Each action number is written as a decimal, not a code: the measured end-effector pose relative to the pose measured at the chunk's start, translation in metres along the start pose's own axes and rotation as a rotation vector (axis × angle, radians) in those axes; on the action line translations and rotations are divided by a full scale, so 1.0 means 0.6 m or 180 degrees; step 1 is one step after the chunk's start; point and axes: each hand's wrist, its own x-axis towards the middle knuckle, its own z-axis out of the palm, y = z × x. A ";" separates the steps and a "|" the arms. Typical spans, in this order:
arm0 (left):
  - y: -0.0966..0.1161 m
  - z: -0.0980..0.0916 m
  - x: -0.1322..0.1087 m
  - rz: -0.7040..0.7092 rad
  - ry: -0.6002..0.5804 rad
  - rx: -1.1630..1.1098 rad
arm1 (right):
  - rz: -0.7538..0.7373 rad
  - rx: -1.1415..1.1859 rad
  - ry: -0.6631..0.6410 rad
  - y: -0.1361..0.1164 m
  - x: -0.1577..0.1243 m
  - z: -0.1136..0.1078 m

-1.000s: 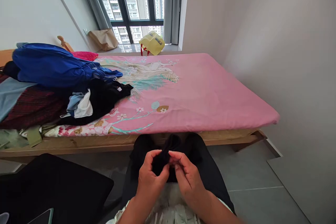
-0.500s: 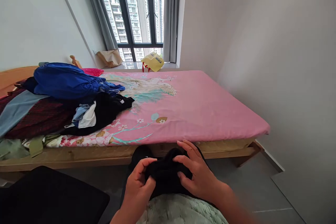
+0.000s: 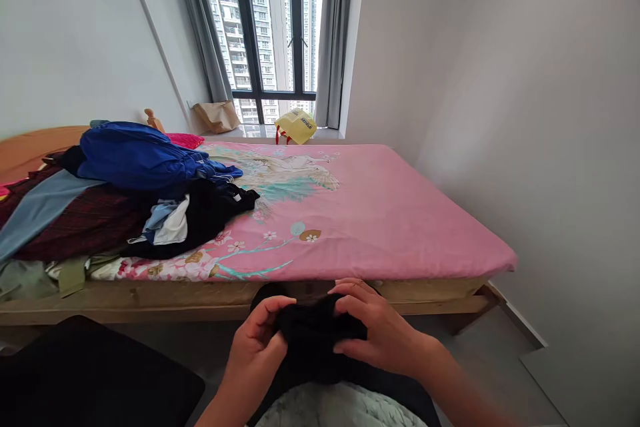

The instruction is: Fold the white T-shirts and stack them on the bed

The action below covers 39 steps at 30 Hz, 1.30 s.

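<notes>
A piece of black cloth (image 3: 313, 323) is held up between my two hands, just above my lap. My left hand (image 3: 257, 340) pinches its left end between thumb and fingers. On the other side, my right hand (image 3: 370, 323) grips the cloth's right end with thumb and curled fingers. What kind of garment it is does not show, since it is bunched and dark against my dark trousers. Beyond my hands is the near edge of a bed (image 3: 380, 227) with a pink patterned sheet.
Clothes lie heaped on the bed's left side, among them a blue garment (image 3: 137, 153) and a black garment (image 3: 215, 213). A black flat-topped object (image 3: 100, 373) stands at lower left. A yellow bag (image 3: 296, 127) and a brown paper bag (image 3: 217, 117) rest by the window.
My right hand has closed more firmly on the black cloth, and the cloth is raised and stretched a little between both hands. The view has shifted slightly.
</notes>
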 end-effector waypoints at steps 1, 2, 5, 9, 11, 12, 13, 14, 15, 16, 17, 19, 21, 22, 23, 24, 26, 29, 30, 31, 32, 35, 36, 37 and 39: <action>0.003 -0.002 0.004 0.0027 0.0050 -0.0015 | 0.0000 0.0024 0.0069 -0.003 0.003 -0.004; 0.007 -0.003 0.008 0.0066 0.0113 -0.0040 | 0.0006 0.0034 0.0149 -0.006 0.005 -0.009; 0.022 -0.003 0.020 0.0234 0.0246 -0.0138 | -0.0021 -0.0063 0.0283 -0.016 0.013 -0.030; 0.032 0.011 0.022 0.0333 0.0269 -0.0221 | 0.0062 -0.0313 0.0233 -0.023 0.017 -0.048; 0.030 0.020 0.019 0.0319 0.0246 -0.0212 | 0.0282 -0.0401 0.0212 -0.029 0.017 -0.051; 0.027 0.025 0.017 0.0316 0.0230 -0.0201 | 0.0386 -0.0442 0.0188 -0.034 0.017 -0.051; 0.025 0.029 0.015 0.0323 0.0209 -0.0196 | 0.0463 -0.0480 0.0144 -0.041 0.017 -0.049; 0.024 0.034 0.014 0.0334 0.0177 -0.0194 | 0.0509 -0.0515 0.0088 -0.049 0.018 -0.047; 0.024 0.039 0.014 0.0351 0.0121 -0.0197 | 0.0538 -0.0550 0.0032 -0.058 0.021 -0.044; 0.025 0.043 0.015 0.0373 0.0051 -0.0201 | 0.0562 -0.0580 -0.0006 -0.067 0.024 -0.041; 0.028 0.048 0.017 0.0405 -0.0022 -0.0200 | 0.0608 -0.0606 -0.0017 -0.074 0.029 -0.037; 0.039 0.057 0.030 0.0490 -0.0141 -0.0158 | 0.0778 -0.0671 0.0018 -0.082 0.044 -0.034; 0.054 0.064 0.051 0.0626 -0.0254 -0.0105 | 0.0924 -0.0775 -0.0012 -0.081 0.062 -0.040; 0.063 0.067 0.064 0.0713 -0.0319 -0.0092 | 0.0945 -0.0857 -0.0055 -0.078 0.073 -0.048; 0.072 0.069 0.077 0.0806 -0.0398 -0.0094 | 0.0919 -0.0968 -0.0099 -0.075 0.085 -0.060; 0.082 0.071 0.089 0.0890 -0.0477 -0.0105 | 0.0842 -0.1105 -0.0136 -0.073 0.098 -0.074; 0.104 0.072 0.110 0.0985 -0.0649 -0.0130 | 0.0607 -0.1437 -0.0183 -0.071 0.125 -0.110; 0.136 0.068 0.124 0.1102 -0.0948 -0.0214 | 0.0230 -0.1910 -0.0247 -0.082 0.163 -0.163; 0.145 0.066 0.125 0.1166 -0.1038 -0.0240 | 0.0129 -0.2047 -0.0269 -0.089 0.174 -0.177; 0.153 0.064 0.125 0.1250 -0.1100 -0.0246 | 0.0033 -0.2170 -0.0288 -0.097 0.184 -0.189; 0.158 0.062 0.125 0.1330 -0.1114 -0.0218 | -0.0051 -0.2282 -0.0304 -0.105 0.191 -0.199; 0.158 0.056 0.128 0.1390 -0.1033 0.0046 | -0.0172 -0.2548 -0.0371 -0.130 0.205 -0.223; 0.154 0.054 0.132 0.1359 -0.1026 0.0142 | -0.0191 -0.2604 -0.0364 -0.137 0.208 -0.230; 0.148 0.051 0.136 0.1319 -0.1049 0.0212 | -0.0197 -0.2640 -0.0336 -0.144 0.209 -0.237; 0.134 0.045 0.146 0.1256 -0.1208 0.0273 | -0.0199 -0.2631 -0.0255 -0.153 0.212 -0.251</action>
